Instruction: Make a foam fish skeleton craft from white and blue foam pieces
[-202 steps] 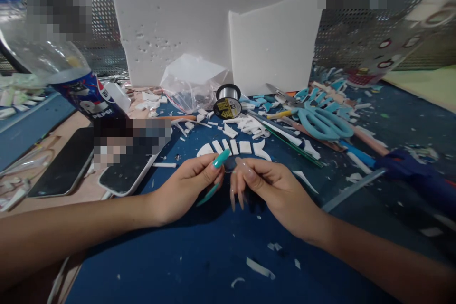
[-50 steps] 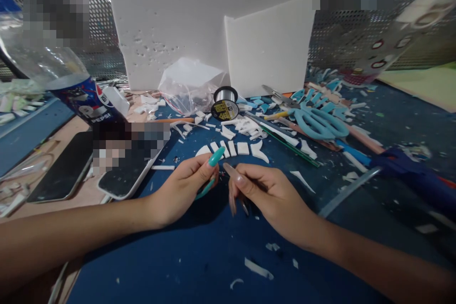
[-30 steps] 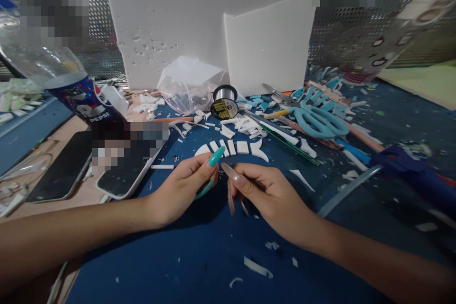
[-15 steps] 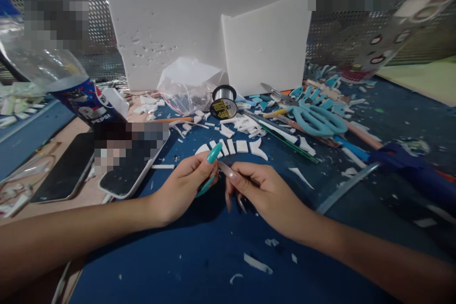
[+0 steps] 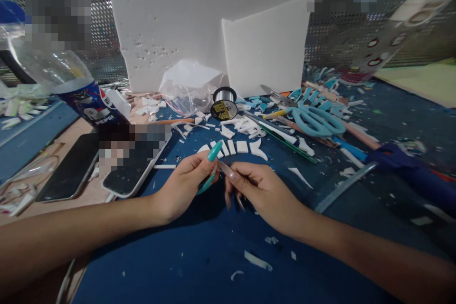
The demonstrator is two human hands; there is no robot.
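My left hand (image 5: 188, 178), with long teal nails, is closed in a pinch over the blue tabletop (image 5: 160, 261). Fingertip to fingertip with it is my right hand (image 5: 261, 190), its thumb and index finger pressed together and its other fingers curled under. Whatever lies between the fingertips is too small or too hidden to name. Just beyond the hands, white foam pieces (image 5: 242, 147) lie in a row like a fish skeleton, with a tail-shaped piece (image 5: 258, 149) at the right end. My left hand partly covers the row's left end.
Behind stand a spool of clear line (image 5: 223, 103), a plastic bag (image 5: 188, 88) and white foam boards (image 5: 267, 47). Blue-handled scissors (image 5: 317, 118) and a blue glue gun (image 5: 409, 171) lie right. Two phones (image 5: 69, 166) and a Pepsi bottle (image 5: 92, 104) are left. Foam scraps (image 5: 258, 260) are scattered about.
The view has shifted slightly. Both hands keep nearly the same pinch, and the foam row lies as before.
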